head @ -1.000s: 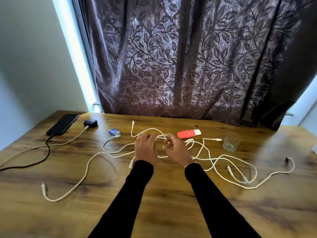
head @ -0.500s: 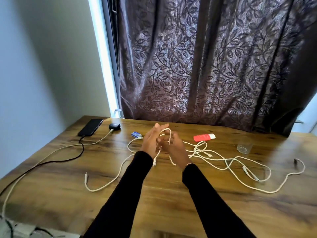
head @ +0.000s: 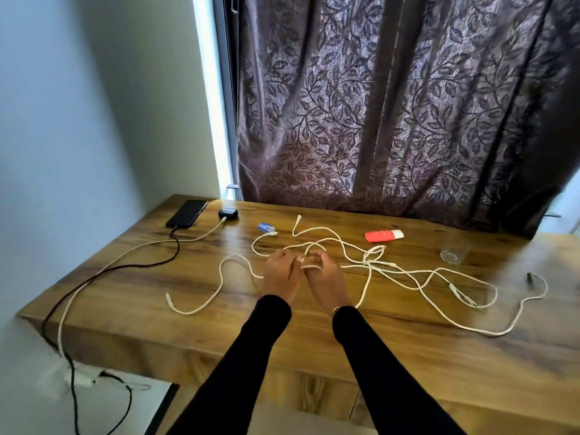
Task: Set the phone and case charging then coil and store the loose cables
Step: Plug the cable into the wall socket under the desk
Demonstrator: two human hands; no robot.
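While the phone [head: 187, 213] charges, both hands [head: 280, 271] [head: 323, 273] pinch a white cable [head: 326, 238].

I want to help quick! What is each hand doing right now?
Left hand: fingers curled, pinching the white cable.
Right hand: curled round a loop of the same cable.

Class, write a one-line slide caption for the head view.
Both hands, left and right, grip a tangled white cable on the wooden table; black phone and case plugged in.
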